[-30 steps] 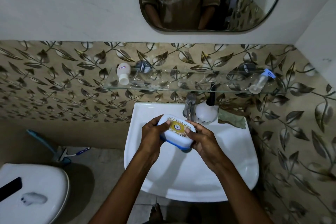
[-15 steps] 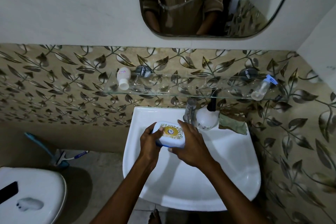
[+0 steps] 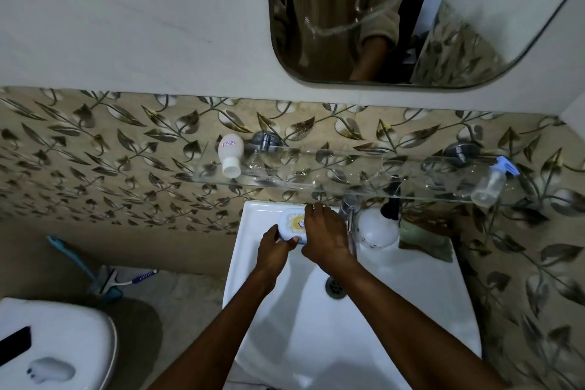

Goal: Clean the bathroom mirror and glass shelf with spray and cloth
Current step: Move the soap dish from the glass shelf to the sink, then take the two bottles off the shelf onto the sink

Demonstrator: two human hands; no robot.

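Observation:
Both hands hold a white soap box with a blue base at the back left corner of the white sink. My left hand grips its near edge. My right hand lies over its right side with the fingers curled onto the lid. The glass shelf spans the tiled wall above. A clear spray bottle with a blue trigger lies at its right end, a small white bottle at its left. A green cloth sits on the sink's back right rim. The mirror hangs above.
A white pump bottle with a black nozzle stands beside the tap. A white toilet lid is at the lower left, with a dark phone on it. A blue brush and a squeegee lie on the floor.
Both hands have carried the soap box from over the basin back and left to the sink's rear rim. My right hand has shifted onto the lid.

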